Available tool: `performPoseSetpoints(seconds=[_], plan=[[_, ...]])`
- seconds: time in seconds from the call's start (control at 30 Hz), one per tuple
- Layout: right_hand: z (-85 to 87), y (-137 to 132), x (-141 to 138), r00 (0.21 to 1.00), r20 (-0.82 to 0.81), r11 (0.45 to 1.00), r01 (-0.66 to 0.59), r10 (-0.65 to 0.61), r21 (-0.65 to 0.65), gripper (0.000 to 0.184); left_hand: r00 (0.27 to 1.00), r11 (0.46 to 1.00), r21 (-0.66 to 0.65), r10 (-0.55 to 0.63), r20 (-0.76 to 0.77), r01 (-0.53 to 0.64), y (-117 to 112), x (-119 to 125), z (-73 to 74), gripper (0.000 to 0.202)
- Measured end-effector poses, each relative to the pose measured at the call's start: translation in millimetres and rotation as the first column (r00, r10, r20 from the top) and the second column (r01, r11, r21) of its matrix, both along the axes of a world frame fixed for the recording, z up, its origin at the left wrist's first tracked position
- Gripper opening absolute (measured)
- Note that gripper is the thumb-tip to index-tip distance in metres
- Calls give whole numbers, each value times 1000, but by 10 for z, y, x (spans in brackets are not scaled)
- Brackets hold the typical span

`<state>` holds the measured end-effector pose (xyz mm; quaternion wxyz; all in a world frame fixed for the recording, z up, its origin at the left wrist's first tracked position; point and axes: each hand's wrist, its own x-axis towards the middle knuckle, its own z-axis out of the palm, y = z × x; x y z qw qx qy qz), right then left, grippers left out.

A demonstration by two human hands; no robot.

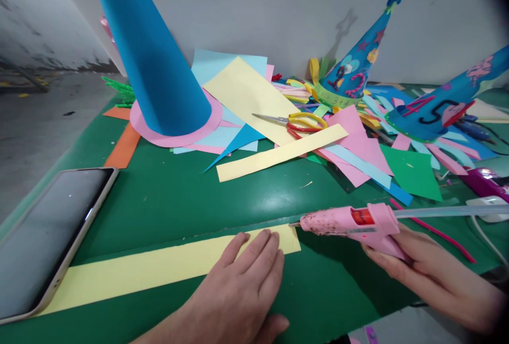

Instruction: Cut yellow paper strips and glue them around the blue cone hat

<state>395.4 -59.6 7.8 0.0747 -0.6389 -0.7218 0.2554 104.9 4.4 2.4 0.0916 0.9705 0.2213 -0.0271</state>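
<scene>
Yellow strip [159,269] under left hand [248,278]

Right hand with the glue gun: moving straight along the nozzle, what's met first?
Probably the left hand, its fingers lying on the yellow strip just past the nozzle; depth is unclear, so the strip's edge may come first.

A pink 4 [418,104] and a black 5 [439,113] are showing on the right-hand blue cone hat [461,91], while a pink 2 [356,88] is standing on the star-topped cone hat [366,52], whose green band [326,95] is bearing a handwritten 3 [334,99] and a plus sign [341,101]
</scene>
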Motion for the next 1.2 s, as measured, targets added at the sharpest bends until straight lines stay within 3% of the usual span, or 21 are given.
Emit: performPoseSetpoints(seconds=[0.3, 0.53, 0.77, 0.97, 1.2], plan=[[-128, -130, 159, 997, 43, 998, -66, 65, 8, 33, 1000, 1000, 21, -6, 12, 6, 17, 4, 17, 48], [-24, -228, 89, 994, 63, 991, -97, 91, 98, 27, 999, 996, 78, -40, 0, 40, 18, 22, -12, 48], [-13, -188, 105, 999, 49, 1000, -14, 14, -5, 33, 999, 998, 55, -39, 10, 38, 15, 6, 1, 49], [-42, -77, 90, 999, -42, 998, -8, 5, -59, 28, 999, 997, 64, -35, 23, 34, 15, -9, 7, 50], [-16, -43, 98, 1000, -29, 995, 7, -10, -96, 25, 999, 995, 86, -53, -8, 54, 2, 3, 11, 51]])
